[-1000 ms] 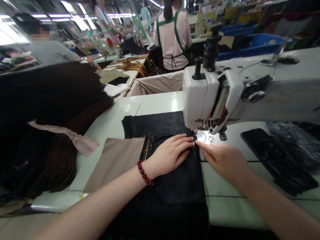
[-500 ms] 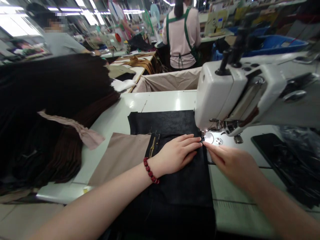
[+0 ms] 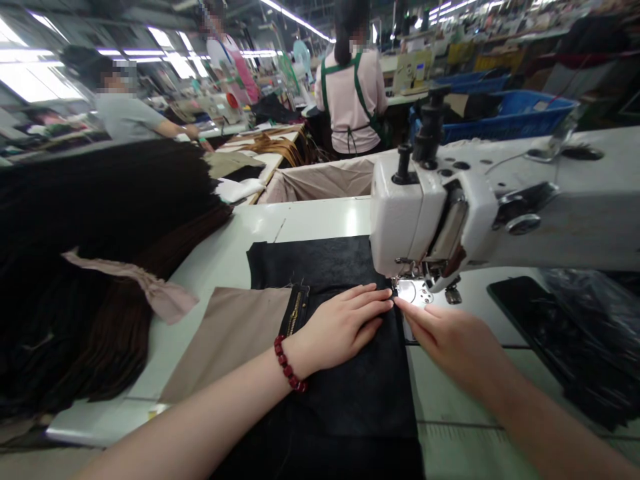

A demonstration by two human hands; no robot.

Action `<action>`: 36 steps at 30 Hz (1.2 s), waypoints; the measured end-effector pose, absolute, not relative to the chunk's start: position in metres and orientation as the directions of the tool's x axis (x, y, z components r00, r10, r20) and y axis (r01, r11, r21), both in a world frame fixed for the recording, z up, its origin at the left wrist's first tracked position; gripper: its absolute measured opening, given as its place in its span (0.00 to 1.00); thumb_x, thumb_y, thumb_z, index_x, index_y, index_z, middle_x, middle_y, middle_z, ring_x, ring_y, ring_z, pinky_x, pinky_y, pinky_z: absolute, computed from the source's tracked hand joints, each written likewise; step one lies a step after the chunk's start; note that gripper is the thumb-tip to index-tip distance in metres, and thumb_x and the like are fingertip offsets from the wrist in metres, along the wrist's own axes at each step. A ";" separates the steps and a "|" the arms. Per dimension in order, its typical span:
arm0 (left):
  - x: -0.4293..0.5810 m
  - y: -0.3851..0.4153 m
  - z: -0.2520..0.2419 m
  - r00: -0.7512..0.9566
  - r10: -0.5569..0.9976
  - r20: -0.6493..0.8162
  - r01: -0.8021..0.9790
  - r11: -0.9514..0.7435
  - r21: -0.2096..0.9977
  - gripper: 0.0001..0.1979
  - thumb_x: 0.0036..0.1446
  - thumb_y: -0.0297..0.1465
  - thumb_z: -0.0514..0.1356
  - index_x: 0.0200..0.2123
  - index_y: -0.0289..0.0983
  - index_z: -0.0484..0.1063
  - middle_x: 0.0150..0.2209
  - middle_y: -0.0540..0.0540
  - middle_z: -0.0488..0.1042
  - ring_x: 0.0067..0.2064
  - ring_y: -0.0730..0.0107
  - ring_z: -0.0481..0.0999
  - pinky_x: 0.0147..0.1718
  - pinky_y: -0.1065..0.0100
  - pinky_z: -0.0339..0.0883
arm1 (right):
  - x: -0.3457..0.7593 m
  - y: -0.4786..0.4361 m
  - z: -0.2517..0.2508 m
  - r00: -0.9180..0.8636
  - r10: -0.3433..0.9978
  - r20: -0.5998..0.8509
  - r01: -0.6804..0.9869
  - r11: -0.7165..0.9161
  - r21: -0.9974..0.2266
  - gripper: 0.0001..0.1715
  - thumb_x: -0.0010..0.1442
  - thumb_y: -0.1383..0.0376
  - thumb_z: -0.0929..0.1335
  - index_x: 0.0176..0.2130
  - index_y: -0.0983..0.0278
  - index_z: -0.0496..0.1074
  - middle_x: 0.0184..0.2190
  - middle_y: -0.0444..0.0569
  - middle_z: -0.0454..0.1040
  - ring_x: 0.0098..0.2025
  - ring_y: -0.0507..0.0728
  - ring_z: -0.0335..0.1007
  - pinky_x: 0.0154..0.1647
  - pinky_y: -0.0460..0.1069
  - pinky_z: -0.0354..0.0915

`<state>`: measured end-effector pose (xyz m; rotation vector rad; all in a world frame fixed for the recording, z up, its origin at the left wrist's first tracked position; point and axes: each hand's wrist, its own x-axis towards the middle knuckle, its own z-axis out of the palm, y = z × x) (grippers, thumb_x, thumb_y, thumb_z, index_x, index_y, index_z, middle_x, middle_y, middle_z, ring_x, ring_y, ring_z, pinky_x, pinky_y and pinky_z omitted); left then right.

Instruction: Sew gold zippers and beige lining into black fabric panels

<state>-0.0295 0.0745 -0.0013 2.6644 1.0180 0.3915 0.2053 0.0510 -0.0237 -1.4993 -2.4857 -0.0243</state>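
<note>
One pale table under black fabric, several workers beyond

Left hand flat on black fabric. From it: zipper 9 o'clock, dark cloth stack 10 o'clock, sewing machine 1 o'clock, right hand 3 o'clock, fingertips at fabric edge.

A pale green table carries black fabric at centre, dark stacked cloth at left, a white sewing machine and clear plastic at right.
</note>
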 end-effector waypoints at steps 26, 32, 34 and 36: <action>-0.031 0.072 0.002 0.734 0.663 0.145 0.588 -0.728 0.352 0.18 0.69 0.32 0.52 0.60 0.44 0.65 0.63 0.52 0.65 0.66 0.66 0.59 0.66 0.58 0.55 | 0.209 0.048 -0.015 -0.307 0.921 0.241 0.839 0.381 -0.389 0.18 0.69 0.60 0.60 0.49 0.60 0.75 0.38 0.50 0.80 0.38 0.57 0.77 0.36 0.49 0.67; -0.029 0.083 0.000 0.716 0.679 0.161 0.597 -0.716 0.362 0.17 0.68 0.32 0.52 0.59 0.43 0.67 0.63 0.50 0.65 0.66 0.65 0.59 0.66 0.56 0.55 | 0.209 0.049 -0.009 -0.339 0.921 0.193 0.839 0.389 -0.380 0.18 0.70 0.60 0.59 0.47 0.60 0.74 0.35 0.48 0.78 0.35 0.56 0.75 0.34 0.49 0.65; -0.028 0.086 -0.002 0.713 0.681 0.166 0.597 -0.714 0.365 0.17 0.68 0.32 0.52 0.58 0.43 0.67 0.62 0.49 0.66 0.66 0.65 0.60 0.66 0.56 0.55 | 0.212 0.047 -0.004 -0.380 0.910 0.164 0.834 0.414 -0.364 0.17 0.70 0.61 0.58 0.44 0.60 0.74 0.33 0.47 0.77 0.33 0.55 0.73 0.33 0.50 0.64; -0.028 0.089 -0.003 0.712 0.681 0.173 0.593 -0.714 0.372 0.17 0.68 0.32 0.52 0.58 0.43 0.67 0.62 0.49 0.67 0.66 0.65 0.60 0.66 0.56 0.56 | 0.217 0.039 0.002 -0.413 0.898 0.151 0.832 0.440 -0.339 0.15 0.69 0.62 0.58 0.39 0.60 0.73 0.30 0.46 0.74 0.32 0.55 0.71 0.32 0.51 0.62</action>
